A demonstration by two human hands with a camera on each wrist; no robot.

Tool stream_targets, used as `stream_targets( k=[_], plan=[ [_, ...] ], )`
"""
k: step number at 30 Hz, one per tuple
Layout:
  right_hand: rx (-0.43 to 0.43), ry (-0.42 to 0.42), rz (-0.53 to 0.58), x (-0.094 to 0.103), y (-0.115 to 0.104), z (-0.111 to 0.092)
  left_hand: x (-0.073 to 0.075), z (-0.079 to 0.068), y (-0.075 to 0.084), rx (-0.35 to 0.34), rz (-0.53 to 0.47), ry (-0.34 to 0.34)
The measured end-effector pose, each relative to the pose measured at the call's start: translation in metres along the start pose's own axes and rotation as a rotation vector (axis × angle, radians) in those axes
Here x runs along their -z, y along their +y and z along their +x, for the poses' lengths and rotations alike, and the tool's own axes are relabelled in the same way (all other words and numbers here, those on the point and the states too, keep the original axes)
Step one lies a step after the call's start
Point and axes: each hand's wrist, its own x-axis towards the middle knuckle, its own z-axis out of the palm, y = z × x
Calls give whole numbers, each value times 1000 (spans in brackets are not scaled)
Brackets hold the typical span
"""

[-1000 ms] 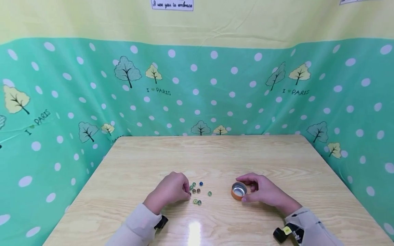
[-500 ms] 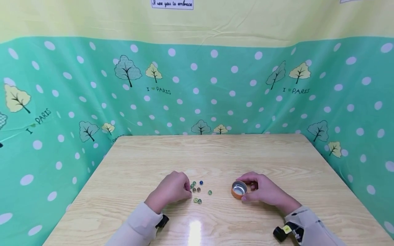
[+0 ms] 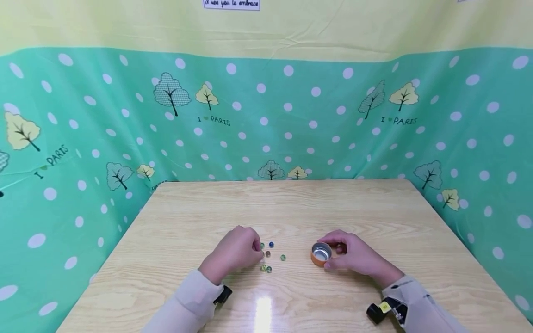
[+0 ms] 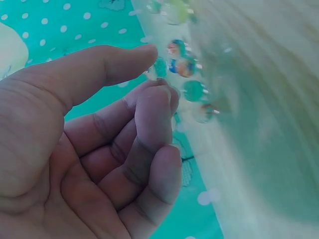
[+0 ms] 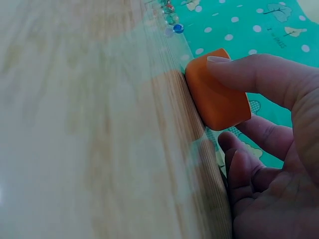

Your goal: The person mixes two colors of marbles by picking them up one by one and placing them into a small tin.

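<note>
My left hand [image 3: 237,249] is above the left side of a small cluster of glass marbles. In the left wrist view, its thumb and forefinger pinch a greenish marble [image 4: 159,67]; the other fingers are curled. On the table near it lie a blue marble [image 3: 271,244], a brown marble [image 3: 268,254], a green marble [image 3: 283,257], a yellow-green marble [image 3: 263,268] and several others, some partly hidden by the hand. To the right, my right hand [image 3: 354,254] holds a small round orange cup [image 3: 321,262] by its side, thumb on the near side. Its silvery inside faces up.
A light wood-grain table [image 3: 233,199] carries everything. Green and yellow patterned cloth [image 3: 287,125] hangs around its back and sides. Each wrist wears a small black camera, such as the right wrist camera [image 3: 376,313].
My left hand has risen and shifted slightly right, now covering some marbles. A dark marble seen earlier at its fingertips no longer shows there. The right hand and cup stay put.
</note>
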Motion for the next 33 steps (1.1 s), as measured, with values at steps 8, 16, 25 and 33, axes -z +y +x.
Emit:
stream_targets(
  k=[8,16,25,33],
  plan=[
    [9,5,-17,0,1,0,4,14,21,-44,-4,10],
    [13,-6,-8,-2,0,0,1,21,42,-95,-23,-4],
    [10,-1,-13,-2,1,-1,-8,31,61,-108,-1,-13],
    [25,-4,-34,-3,0,-1,-11,40,73,-107,9,7]
  ],
)
